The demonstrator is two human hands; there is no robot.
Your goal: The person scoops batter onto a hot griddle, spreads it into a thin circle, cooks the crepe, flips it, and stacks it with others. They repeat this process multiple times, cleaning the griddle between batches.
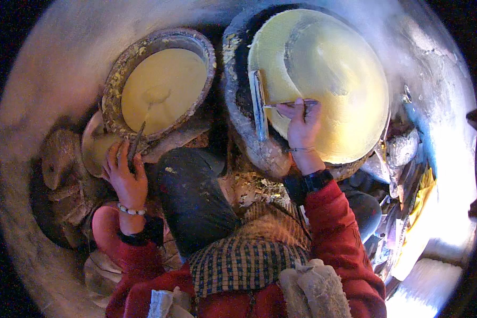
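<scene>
My left hand, wearing a beaded bracelet, grips the dark handle of a ladle. The ladle's far end reaches over the rim into a large bowl of thick, pale yellow batter. With my right hand I hold the thin handle of a T-shaped spreader, whose flat crosspiece lies at the left edge of a big round griddle. Yellowish batter coats the griddle, with a curved, overlapping band at its upper middle. That hand is over the griddle's lower left part.
A clay-like surround encloses the griddle's left side. Beside the batter bowl, lower left, stands a smaller round vessel. Pieces of wood lie far left. Sticks and a yellow wrapper lie at right. Steam or smoke hangs above.
</scene>
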